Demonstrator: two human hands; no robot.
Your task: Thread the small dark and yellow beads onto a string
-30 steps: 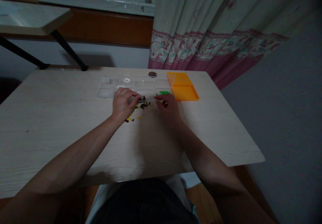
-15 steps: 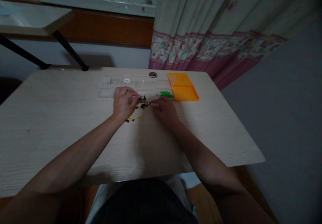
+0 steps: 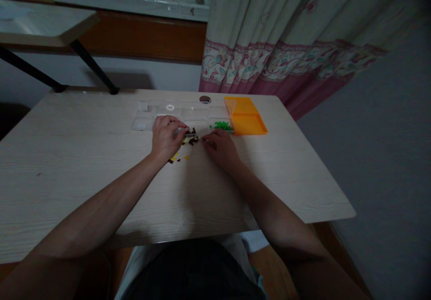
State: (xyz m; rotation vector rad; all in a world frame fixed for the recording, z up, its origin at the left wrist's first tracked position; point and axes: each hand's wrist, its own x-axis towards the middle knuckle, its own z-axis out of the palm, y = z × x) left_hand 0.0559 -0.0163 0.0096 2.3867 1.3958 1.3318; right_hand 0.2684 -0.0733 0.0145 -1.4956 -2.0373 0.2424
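My left hand is closed, thumb and fingers pinching the rim of a clear plastic box with small dark brown pieces inside. Just in front of that box lies a loose pile of brown and pale yellow pieces on the table. At the pile's right edge, the fingertips of my right hand are pressed together; whatever they hold is too small to make out. Below my left hand are a few scattered yellow pieces. Green pieces fill a clear compartment beyond my right hand.
Open clear lids and compartments stretch across the back of the table. An open orange case is at their right end. Behind them lies a dark round object. A raised shelf on black legs stands back left; a curtain hangs behind.
Both hands keep nearly the same place. The fingers of my right hand have shifted slightly at the pile's edge, curling in a little more.
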